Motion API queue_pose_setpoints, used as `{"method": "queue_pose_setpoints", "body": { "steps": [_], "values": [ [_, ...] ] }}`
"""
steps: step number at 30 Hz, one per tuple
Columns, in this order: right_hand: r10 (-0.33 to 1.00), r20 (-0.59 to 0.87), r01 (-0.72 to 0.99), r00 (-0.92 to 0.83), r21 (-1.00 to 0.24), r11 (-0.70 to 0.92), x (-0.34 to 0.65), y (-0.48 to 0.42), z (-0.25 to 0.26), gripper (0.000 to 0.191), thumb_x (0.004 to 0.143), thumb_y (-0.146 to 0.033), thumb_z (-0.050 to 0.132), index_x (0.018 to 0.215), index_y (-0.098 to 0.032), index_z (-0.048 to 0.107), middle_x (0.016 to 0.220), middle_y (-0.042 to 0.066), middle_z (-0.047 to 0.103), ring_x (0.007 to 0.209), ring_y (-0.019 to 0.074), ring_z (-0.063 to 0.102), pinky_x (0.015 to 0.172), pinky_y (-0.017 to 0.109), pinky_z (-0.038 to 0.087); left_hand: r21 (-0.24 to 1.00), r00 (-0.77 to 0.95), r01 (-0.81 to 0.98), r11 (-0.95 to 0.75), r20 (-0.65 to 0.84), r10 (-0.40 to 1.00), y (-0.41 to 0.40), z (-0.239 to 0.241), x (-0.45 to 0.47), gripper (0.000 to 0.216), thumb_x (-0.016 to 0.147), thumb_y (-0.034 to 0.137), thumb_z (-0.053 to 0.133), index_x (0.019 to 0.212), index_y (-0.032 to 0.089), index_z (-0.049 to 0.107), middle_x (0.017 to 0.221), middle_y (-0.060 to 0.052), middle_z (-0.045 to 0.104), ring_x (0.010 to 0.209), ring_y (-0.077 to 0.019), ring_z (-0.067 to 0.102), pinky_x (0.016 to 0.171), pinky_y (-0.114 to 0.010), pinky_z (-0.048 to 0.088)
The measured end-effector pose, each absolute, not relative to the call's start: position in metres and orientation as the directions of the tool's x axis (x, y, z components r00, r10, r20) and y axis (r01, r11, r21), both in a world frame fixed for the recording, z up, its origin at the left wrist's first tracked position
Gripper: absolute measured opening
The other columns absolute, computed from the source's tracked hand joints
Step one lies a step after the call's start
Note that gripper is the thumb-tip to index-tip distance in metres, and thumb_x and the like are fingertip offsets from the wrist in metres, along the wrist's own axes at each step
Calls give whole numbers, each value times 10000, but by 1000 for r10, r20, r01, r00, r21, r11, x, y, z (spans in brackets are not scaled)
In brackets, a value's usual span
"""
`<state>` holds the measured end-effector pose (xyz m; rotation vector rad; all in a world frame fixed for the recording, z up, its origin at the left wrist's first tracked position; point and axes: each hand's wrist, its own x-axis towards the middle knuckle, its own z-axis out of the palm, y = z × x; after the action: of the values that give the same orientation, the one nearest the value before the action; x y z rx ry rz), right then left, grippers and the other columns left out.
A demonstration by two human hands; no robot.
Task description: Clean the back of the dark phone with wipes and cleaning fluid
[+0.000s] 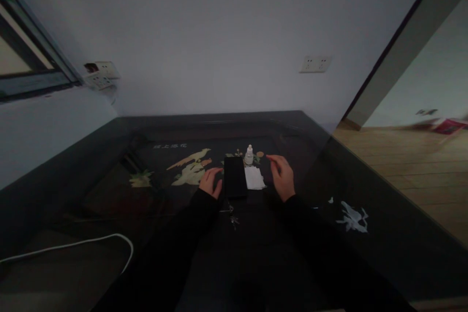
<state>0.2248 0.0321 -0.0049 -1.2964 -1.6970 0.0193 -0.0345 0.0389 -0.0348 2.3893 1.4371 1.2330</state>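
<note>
Little looks done yet: the black smartphone (235, 178) lies flat beside white sheets (255, 178) and an upright dropper bottle (249, 156), apparently capped in this dimness, none taken up, between the loosely curled, empty left hand (211, 182) and parted-fingered, empty right hand (282, 178).

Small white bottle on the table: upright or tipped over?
Upright: the small bottle stands with its narrow cap pointing up, just beyond the white paper or cloth. How full it is, I cannot tell.
</note>
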Motion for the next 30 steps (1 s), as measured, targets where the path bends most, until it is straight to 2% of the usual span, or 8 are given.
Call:
{"method": "queue_pose_setpoints", "body": {
  "steps": [4,8,13,17,20,23,26,30],
  "values": [
    [763,645,720,-47,-508,473,213,23,-17,298,829,-144,378,1034,-202,585,1004,77,589,978,200,526,867,364,422,497,202,690,-527,567,799,49,-46,-42,325,779,223,390,1089,169,470,1028,-94,568,984,-195,537,865,-384,441],
    [774,618,725,-140,-468,505,206,19,-22,291,809,-132,417,1021,-212,599,1005,63,596,967,196,523,872,350,423,500,229,679,-537,551,802,48,-48,-37,341,770,230,398,1099,175,468,1047,-92,560,1000,-189,530,884,-376,433],
    [785,593,748,-179,-436,500,203,18,-21,289,820,-138,411,1026,-201,603,1004,71,596,964,200,519,868,352,422,488,275,695,-528,497,823,51,-55,-37,397,782,280,398,1142,123,458,1113,-121,551,1078,-185,502,933,-343,406],
    [809,556,791,-188,-403,461,193,18,-22,327,847,-139,361,1076,-199,586,1026,78,589,970,200,506,850,352,418,473,316,729,-495,410,856,51,-62,-33,603,773,431,433,1263,89,355,1272,-171,464,1198,-244,421,998,-421,333],
    [835,510,836,-209,-350,423,183,22,-24,315,849,-163,382,1091,-189,582,1032,92,585,964,221,487,812,358,411,413,349,797,-441,282,894,45,-60,-26,844,670,544,530,1321,74,273,1350,-219,368,1265,-313,324,1028,-514,237],
    [856,464,874,-227,-291,390,176,25,-26,293,840,-186,422,1084,-198,585,1027,98,582,948,241,469,765,359,396,333,357,855,-399,182,916,39,-54,-21,1035,569,604,588,1339,22,213,1381,-253,290,1302,-318,242,1055,-502,184],
    [869,438,898,-230,-250,363,174,25,-27,289,847,-197,423,1094,-209,573,1048,98,572,955,247,455,762,363,372,313,356,866,-390,161,920,36,-49,-19,1086,535,602,610,1339,-1,199,1386,-261,271,1307,-314,229,1067,-484,173],
    [878,421,914,-229,-216,342,174,22,-29,294,847,-201,425,1107,-214,561,1079,102,555,985,255,438,806,386,338,316,368,858,-404,171,914,35,-46,-19,1076,559,595,596,1364,36,151,1408,-225,251,1310,-298,232,1062,-486,193]
  ]
}}
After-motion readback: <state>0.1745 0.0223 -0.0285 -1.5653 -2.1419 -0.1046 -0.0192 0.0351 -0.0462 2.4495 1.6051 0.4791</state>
